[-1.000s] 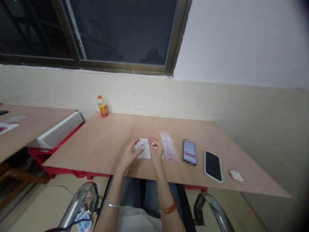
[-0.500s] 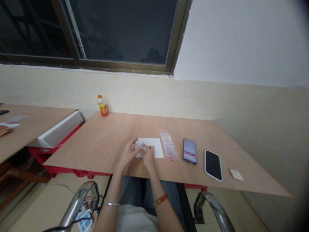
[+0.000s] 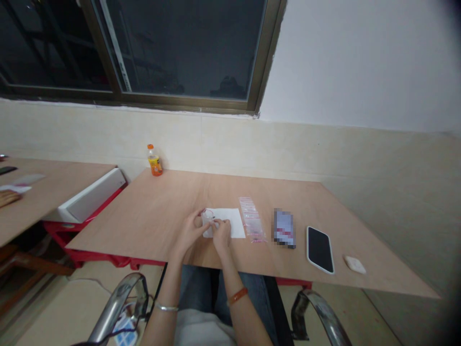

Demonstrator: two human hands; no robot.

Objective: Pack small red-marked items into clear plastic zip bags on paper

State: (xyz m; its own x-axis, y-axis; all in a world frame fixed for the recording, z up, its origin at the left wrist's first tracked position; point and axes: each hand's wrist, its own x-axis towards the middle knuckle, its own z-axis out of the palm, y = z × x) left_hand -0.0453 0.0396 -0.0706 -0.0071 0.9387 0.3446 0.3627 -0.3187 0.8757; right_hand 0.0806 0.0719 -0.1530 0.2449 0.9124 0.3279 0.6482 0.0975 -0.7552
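Note:
A small clear plastic bag (image 3: 208, 217), with a thin reddish loop and a dark speck showing at it, is held up over a white sheet of paper (image 3: 236, 225). My left hand (image 3: 192, 228) grips the bag's left side, thumb below and fingers above. At the bag's lower right, my right hand (image 3: 221, 233) is closed in a pinch on its edge; the fingertips hide what exactly they grasp. Just right of the paper lies a strip of clear bags with pink lines (image 3: 252, 220), touched by neither hand.
A blurred-out phone-like item (image 3: 284, 229), a dark-screened phone (image 3: 320, 250) and a small white object (image 3: 355, 264) lie to the right on the wooden table (image 3: 173, 192). An orange drink bottle (image 3: 154, 161) stands at the back left. Another person's hand (image 3: 9, 197) rests on the neighbouring table.
The view has tilted up slightly, so everything sits a little lower. My right fingers have shifted slightly along the bag; both hands keep hold of it.

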